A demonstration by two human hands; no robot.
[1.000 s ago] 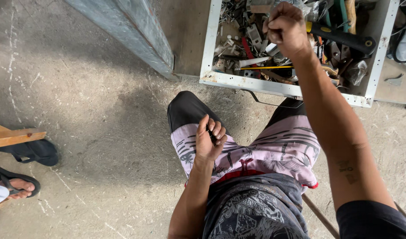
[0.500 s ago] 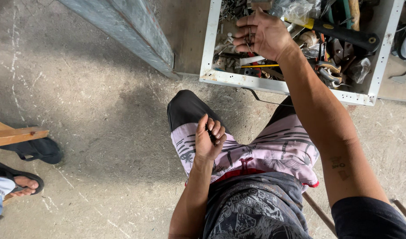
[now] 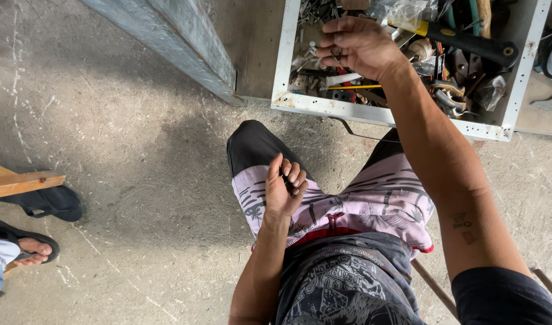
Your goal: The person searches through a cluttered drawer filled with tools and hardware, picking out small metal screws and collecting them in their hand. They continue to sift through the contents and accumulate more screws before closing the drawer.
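Two hands are in view, both yours: your right hand [image 3: 360, 45] hangs over the white tray [image 3: 372, 114] of tools, fingers curled in with the fingertips pinching a small thin dark piece, too small to tell what it is, above the left part of the clutter. Your left hand [image 3: 283, 186] rests on your thigh, loosely closed around something small and dark that barely shows between the fingers. The tray sits on the concrete floor [image 3: 137, 138] just past your knees, crowded with metal parts, a yellow-shafted screwdriver [image 3: 348, 87] and a black-handled tool [image 3: 468, 41] lying across its top right, so anything beneath lies half buried. A grey metal beam [image 3: 173, 42] slants down beside the tray's left edge. Well apart at the far left, another person's sandalled foot [image 3: 29, 244] stands near a wooden piece [image 3: 23, 180].
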